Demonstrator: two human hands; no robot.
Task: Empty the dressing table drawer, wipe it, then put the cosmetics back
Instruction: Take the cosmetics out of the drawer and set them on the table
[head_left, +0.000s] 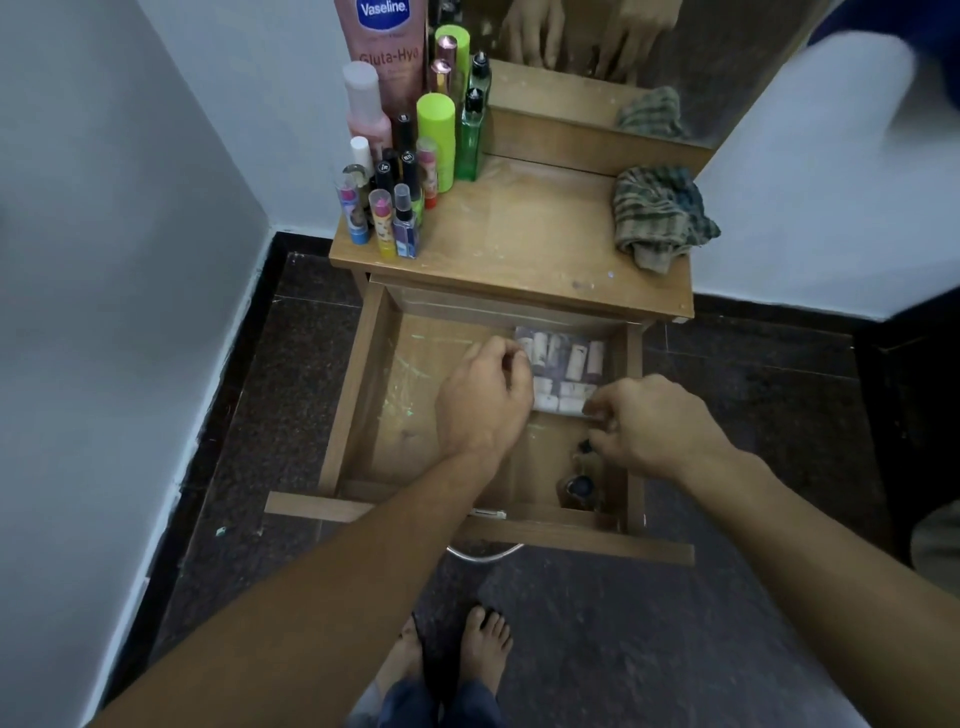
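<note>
The dressing table (519, 244) has its drawer (353, 389) pulled out toward the person. Most cosmetics (405, 156) stand clustered at the top's far left, probably parked there for wiping, and the cloth (660, 213) waits at the right. The drawer's far right holds a clear pack of tubes (563, 358). The right hand (649, 421) pinches its near edge; the left hand (480, 400) curls at its left edge, grip unclear. Small dark-capped bottles (579, 486) sit near right.

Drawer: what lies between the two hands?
Head view: a clear packet of small pale tubes lies between the left hand and the right hand, toward the drawer's back right.
</note>
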